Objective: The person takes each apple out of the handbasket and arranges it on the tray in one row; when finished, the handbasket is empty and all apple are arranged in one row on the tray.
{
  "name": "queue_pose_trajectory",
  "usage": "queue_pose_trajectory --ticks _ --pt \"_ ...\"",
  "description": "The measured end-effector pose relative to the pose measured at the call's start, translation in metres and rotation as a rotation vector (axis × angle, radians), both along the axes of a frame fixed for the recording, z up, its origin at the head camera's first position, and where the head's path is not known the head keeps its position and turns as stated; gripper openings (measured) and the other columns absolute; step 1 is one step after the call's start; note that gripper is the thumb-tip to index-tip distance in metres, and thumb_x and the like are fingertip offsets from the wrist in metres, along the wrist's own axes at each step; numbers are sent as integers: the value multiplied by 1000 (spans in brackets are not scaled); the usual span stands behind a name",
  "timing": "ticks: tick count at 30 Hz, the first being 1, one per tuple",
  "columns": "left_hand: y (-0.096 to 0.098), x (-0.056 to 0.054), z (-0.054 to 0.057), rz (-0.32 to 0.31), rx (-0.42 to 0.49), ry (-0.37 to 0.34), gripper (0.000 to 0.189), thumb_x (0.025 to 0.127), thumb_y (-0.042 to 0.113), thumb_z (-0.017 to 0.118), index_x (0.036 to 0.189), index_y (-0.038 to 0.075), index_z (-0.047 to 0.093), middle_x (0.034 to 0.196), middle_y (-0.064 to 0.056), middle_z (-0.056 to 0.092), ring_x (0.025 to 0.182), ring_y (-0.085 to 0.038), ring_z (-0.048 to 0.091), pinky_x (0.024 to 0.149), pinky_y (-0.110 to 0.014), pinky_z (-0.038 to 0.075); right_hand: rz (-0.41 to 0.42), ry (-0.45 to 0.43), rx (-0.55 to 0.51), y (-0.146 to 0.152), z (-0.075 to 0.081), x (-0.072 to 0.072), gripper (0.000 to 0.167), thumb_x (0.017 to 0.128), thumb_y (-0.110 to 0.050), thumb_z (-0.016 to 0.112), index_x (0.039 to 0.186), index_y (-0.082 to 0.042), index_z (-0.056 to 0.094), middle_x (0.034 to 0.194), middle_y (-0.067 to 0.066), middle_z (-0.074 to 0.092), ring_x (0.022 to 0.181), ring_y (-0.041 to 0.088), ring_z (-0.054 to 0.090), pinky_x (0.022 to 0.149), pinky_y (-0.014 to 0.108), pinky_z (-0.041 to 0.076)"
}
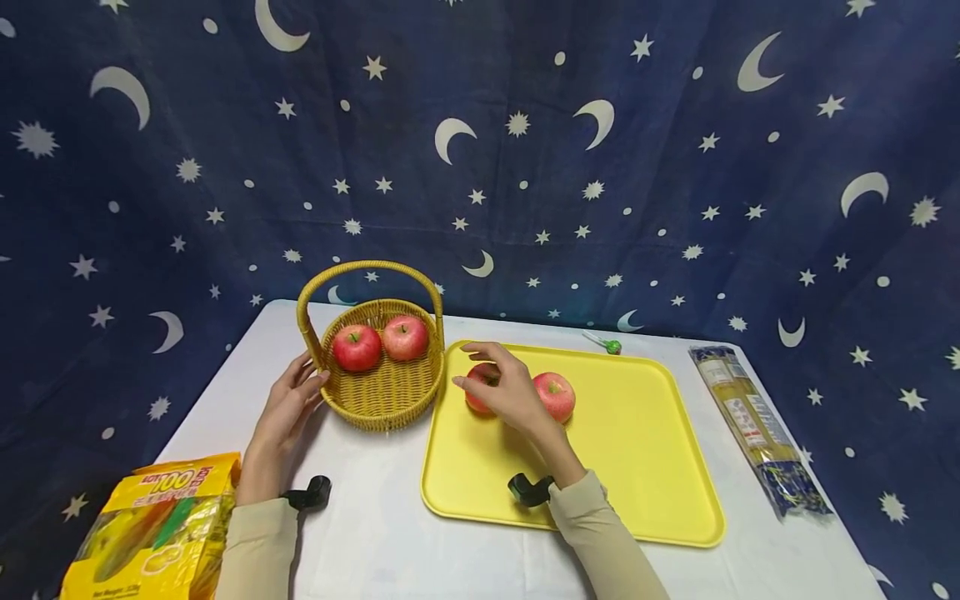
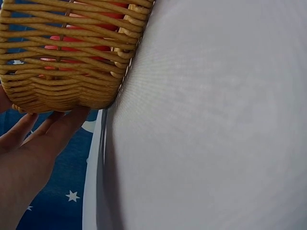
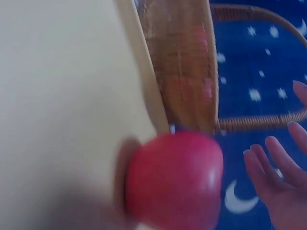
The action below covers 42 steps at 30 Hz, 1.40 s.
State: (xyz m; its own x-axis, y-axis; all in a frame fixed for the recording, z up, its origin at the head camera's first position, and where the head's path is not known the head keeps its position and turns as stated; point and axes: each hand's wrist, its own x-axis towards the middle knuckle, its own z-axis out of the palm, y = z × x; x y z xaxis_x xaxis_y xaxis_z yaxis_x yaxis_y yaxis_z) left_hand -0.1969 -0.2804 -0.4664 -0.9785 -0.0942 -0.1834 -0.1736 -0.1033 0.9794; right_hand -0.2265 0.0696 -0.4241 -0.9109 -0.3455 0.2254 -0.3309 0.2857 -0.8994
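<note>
"Taking the hands first, what was their state?"

"The left hand point(image 1: 288, 408) rested its fingers, unclenched, against the outer left side of a wicker basket point(image 1: 382, 400). The right hand point(image 1: 510, 392) was released, thumb and fingers parted over a red apple point(image 1: 477, 406); contact could not be told."

"Where did that apple lie?"

"On the yellow tray point(image 1: 622, 475), near its far left corner. A paler apple point(image 1: 555, 398) lay just right of it, stem end up. Two more apples point(image 1: 357, 347) sat inside the basket, stems upward."

"And direction and axis?"

"All four apples looked nearly round. The one beneath the hand was too covered to show where its stem pointed. The basket stood upright near the far left corner of the table point(image 1: 375, 550), just beside the tray's left edge, its handle point(image 1: 370, 266) arching left to right. A long packet point(image 1: 750, 417) lay along the table's right edge."
</note>
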Motion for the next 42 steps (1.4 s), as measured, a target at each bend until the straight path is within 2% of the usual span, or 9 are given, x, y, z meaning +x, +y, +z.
queue_pose_trajectory --ticks 6,9,15,23,27,36,42 --pt "0 0 -1 9 3 -4 71 108 13 49 167 14 10 173 -13 15 155 -31 24 127 -50 23 111 41 81 -36 0 -8 48 90 -21 80 134 -11 64 136 13 63 124 36 62 107 52 51" --pt "0 0 -2 12 5 3 71 107 12 49 167 14 10 173 -13 16 155 -31 25 127 -50 24 168 81 113 -51 1 -13 51 91 -22 79 137 -10 62 140 10 61 127 31 60 111 50 49" --pt "-1 -1 -1 16 1 6 71 108 13 50 167 14 11 172 -13 17 154 -31 28 126 -49 25 211 121 208 -77 1 -26 61 88 -26 81 142 -11 58 150 6 54 138 27 51 117 48 42" --pt "0 -2 -2 17 -1 17 71 107 13 51 167 14 13 172 -13 19 153 -30 29 126 -51 25 197 99 303 -107 -2 -45 73 87 -26 82 150 -11 49 165 9 36 154 27 31 125 48 31" --pt "-1 -2 -3 22 -7 12 70 107 12 50 166 14 14 172 -12 20 153 -30 29 126 -50 26 191 79 302 -117 -1 -51 77 85 -24 83 152 -9 46 167 13 30 158 27 21 126 50 26" --pt "0 -1 -2 40 -6 0 70 107 12 50 167 15 14 172 -11 21 154 -29 30 126 -48 26 142 78 310 -126 -6 -67 80 84 -21 84 153 -8 46 167 12 31 156 28 24 125 51 29" --pt "0 0 -2 38 9 -4 71 107 12 51 167 15 13 172 -12 20 153 -30 29 126 -49 26 138 73 348 -129 -10 -75 79 83 -18 85 151 -6 47 164 18 35 154 33 26 125 51 29"
